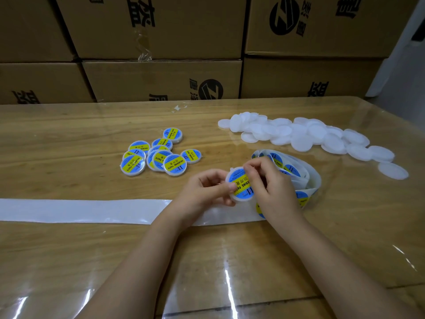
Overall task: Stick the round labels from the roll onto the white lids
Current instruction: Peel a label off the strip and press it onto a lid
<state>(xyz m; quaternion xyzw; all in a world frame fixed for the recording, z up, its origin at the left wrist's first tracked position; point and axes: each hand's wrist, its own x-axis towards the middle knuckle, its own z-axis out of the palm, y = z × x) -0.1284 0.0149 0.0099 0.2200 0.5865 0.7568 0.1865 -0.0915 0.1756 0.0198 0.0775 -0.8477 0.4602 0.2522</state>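
The rear of the tabletop (pixel 69 134) is closed off by stacked cardboard boxes (pixel 161 81). The left-centre is occupied by a cluster of labelled lids (pixel 156 155). The right rear is taken up by a long pile of white lids (pixel 305 137). A bare lane is left between the two. The centre is blocked by the left hand (pixel 204 192) and right hand (pixel 273 189), in which a single lid (pixel 239 183) is gripped. The label roll (pixel 305 178) is found just beside the right hand. A flat backing strip (pixel 80 210) is laid from the left edge to the hands. Open surface is found at far left and along the near edge.
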